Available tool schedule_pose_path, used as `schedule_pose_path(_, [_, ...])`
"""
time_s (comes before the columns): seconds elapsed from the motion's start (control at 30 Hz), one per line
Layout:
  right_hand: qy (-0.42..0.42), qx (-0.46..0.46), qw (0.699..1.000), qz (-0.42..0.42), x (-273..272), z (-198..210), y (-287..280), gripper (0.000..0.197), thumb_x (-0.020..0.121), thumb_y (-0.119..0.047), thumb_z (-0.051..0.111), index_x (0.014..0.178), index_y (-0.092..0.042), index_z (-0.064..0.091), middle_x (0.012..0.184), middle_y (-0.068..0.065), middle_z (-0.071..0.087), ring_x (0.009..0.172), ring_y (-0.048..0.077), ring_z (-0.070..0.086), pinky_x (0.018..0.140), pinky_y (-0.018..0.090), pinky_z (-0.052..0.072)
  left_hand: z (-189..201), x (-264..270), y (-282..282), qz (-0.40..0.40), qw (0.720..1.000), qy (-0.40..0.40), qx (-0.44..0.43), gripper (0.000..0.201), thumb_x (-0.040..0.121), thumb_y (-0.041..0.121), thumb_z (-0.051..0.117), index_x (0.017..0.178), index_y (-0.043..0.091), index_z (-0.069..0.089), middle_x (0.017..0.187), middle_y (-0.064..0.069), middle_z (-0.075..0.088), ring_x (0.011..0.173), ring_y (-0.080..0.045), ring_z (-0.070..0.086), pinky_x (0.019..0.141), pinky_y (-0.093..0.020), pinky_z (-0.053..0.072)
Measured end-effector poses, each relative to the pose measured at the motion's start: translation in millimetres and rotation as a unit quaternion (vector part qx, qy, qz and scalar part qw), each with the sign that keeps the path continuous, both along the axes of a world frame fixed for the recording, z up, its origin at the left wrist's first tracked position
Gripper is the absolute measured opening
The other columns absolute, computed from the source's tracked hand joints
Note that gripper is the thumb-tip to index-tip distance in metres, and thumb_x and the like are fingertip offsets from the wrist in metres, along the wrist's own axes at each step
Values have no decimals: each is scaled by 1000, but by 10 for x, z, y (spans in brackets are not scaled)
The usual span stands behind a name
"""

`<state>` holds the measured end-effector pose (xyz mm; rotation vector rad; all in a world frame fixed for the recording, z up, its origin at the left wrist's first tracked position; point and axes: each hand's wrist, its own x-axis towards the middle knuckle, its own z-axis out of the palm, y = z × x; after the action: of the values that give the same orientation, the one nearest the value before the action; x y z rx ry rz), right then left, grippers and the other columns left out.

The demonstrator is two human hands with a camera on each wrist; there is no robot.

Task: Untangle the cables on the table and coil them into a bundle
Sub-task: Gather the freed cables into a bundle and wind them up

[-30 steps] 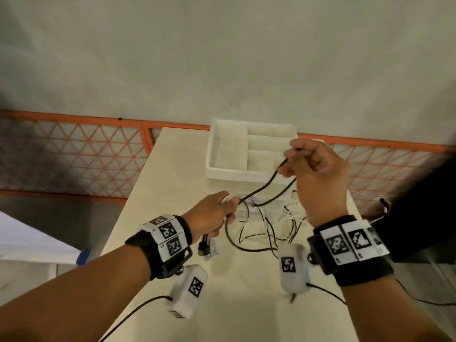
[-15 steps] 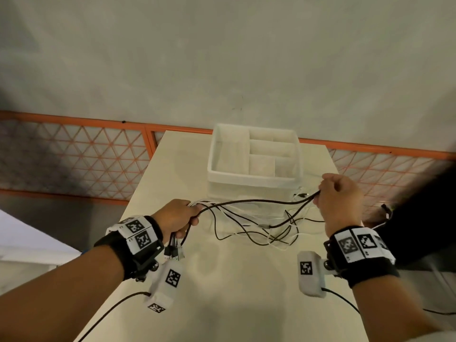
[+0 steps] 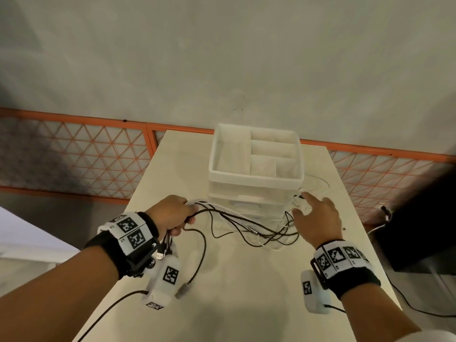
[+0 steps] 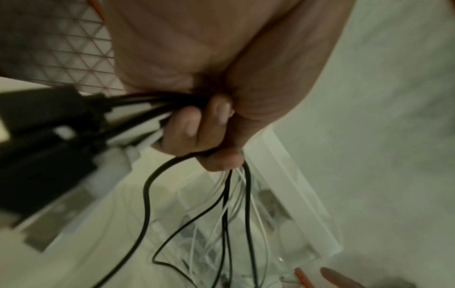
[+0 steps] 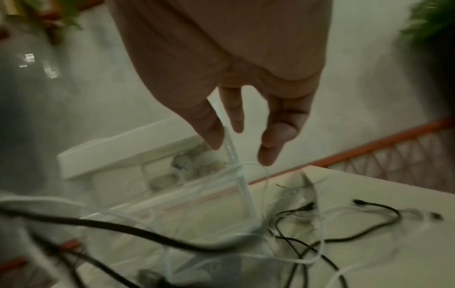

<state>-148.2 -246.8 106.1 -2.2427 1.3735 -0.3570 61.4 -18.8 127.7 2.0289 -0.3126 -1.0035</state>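
While the left hand point(image 3: 170, 213) clenches them, black and white cables point(image 3: 261, 230) — thin, tangled, trailing across table point(image 3: 234, 292) — right hand point(image 3: 317, 218) released.

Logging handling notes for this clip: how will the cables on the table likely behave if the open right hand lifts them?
Probably floppy: the cables sag in loose loops from the left hand. Likely light, since they are thin. Lifting one may drag others, because black and white strands cross under the right hand.
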Motion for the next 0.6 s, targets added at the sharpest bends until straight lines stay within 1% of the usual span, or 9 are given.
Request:
schedule_pose_path(0.07, [-78, -50, 995, 43, 105, 75, 185, 40, 89, -24, 69, 129, -20, 66, 144, 12, 50, 111, 28, 64, 95, 35, 50, 97, -54, -67, -18, 1000, 2, -23, 16, 98, 16, 53, 87, 5, 57, 62, -5, 60, 41, -12, 29, 38, -22, 24])
schedule_pose_path(0.1, [-145, -79, 981, 102, 172, 105, 294, 31, 86, -20, 73, 117, -18, 71, 131, 9, 59, 90, 13, 68, 82, 25, 52, 149, -91, -110, -30, 999, 8, -37, 16, 98, 16, 53, 88, 4, 57, 61, -5, 62, 41, -13, 29, 38, -22, 24])
schedule_pose_path(0.13, [-189, -97, 961, 175, 245, 149, 432, 25, 83, -17, 75, 108, -17, 73, 115, 5, 66, 71, -2, 61, 71, 15, 48, 200, -138, -158, -43, 997, 16, -54, 15, 98, 15, 53, 88, 3, 56, 60, -5, 64, 41, -14, 28, 39, -22, 24])
schedule_pose_path(0.17, [-199, -107, 942, 249, 318, 183, 568, 23, 81, -17, 77, 104, -19, 73, 104, 0, 67, 60, -7, 54, 65, 10, 42, 252, -188, -211, -55, 995, 26, -74, 16, 98, 14, 52, 88, 3, 57, 60, -5, 65, 41, -14, 27, 38, -22, 24])
schedule_pose_path(0.2, [-185, -102, 927, 309, 392, 187, 701, 25, 80, -21, 76, 104, -21, 71, 97, -5, 66, 59, -7, 51, 64, 10, 42, 298, -236, -262, -66, 992, 36, -98, 17, 99, 14, 52, 88, 3, 58, 59, -6, 65, 40, -14, 27, 38, -21, 24])
schedule_pose_path(0.27, [-116, -80, 926, 350, 500, 144, 883, 25, 82, -30, 71, 106, -27, 67, 89, -9, 66, 65, 1, 54, 69, 25, 51, 363, -307, -330, -82, 986, 46, -136, 19, 100, 15, 52, 90, 3, 62, 58, -6, 63, 39, -14, 28, 37, -20, 25])
schedule_pose_path(0.37, [-107, -56, 951, 284, 524, 178, 817, 16, 86, -36, 64, 95, -27, 73, 74, -6, 73, 69, 20, 67, 66, 37, 56, 347, -296, -324, -121, 987, -19, -104, 19, 100, 19, 50, 93, 4, 59, 59, -5, 60, 41, -14, 31, 40, -22, 26])
schedule_pose_path(0.47, [-165, -44, 975, 145, 417, 423, 456, 28, 91, -44, 66, 83, -20, 79, 70, 0, 74, 69, 21, 68, 64, 30, 52, 165, -203, -195, -120, 988, -93, -41, 23, 100, 23, 47, 84, 9, 54, 62, -4, 59, 46, -15, 34, 45, -25, 28])
schedule_pose_path(0.6, [-176, -22, 984, 31, 236, 588, 31, 47, 92, -58, 59, 75, -17, 75, 65, 6, 67, 63, 18, 60, 54, 26, 39, -83, -91, -18, -43, 997, -43, -45, 24, 101, 26, 46, 86, 8, 52, 57, -3, 55, 46, -16, 30, 44, -26, 25])
